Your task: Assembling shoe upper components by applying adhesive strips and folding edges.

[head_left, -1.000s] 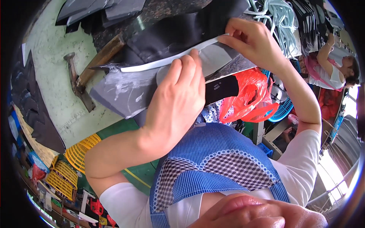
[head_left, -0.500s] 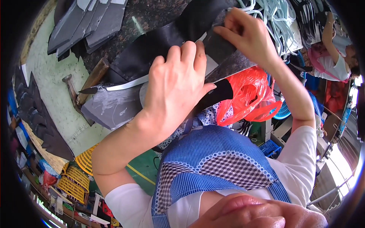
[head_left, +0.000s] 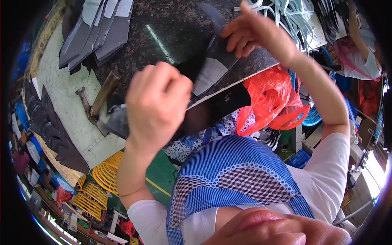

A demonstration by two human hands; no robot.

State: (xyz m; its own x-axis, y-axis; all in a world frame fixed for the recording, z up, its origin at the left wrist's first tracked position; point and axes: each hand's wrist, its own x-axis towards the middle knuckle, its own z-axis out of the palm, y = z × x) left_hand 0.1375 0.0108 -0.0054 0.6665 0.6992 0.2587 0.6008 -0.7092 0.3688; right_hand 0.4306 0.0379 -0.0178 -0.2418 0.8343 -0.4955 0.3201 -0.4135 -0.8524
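My left hand [head_left: 157, 106] is closed in a loose fist over the left part of the table, blurred by motion; what its fingers hold, if anything, is hidden. A dark grey sheet piece [head_left: 116, 122] shows by its wrist side. Farther right, my right hand [head_left: 257, 34] has curled fingers on a dark, leather-like piece [head_left: 220, 51] with a lighter grey patch. A blurred dark flap [head_left: 211, 15] of it stands up by the fingertips. Black material [head_left: 191, 67] lies between my hands.
A hammer [head_left: 108, 92] lies left on the pale board [head_left: 71, 98]. Behind are stacked grey pieces [head_left: 104, 32]; at the far right, pale cords [head_left: 286, 20]. A red plastic bag [head_left: 269, 98] hangs at the table's edge. Another person [head_left: 363, 57] is at right.
My left hand has lifted and moved left, its fingers now curled. The long black piece and white strip no longer show across the table. My right hand has turned, and the dark piece has shifted.
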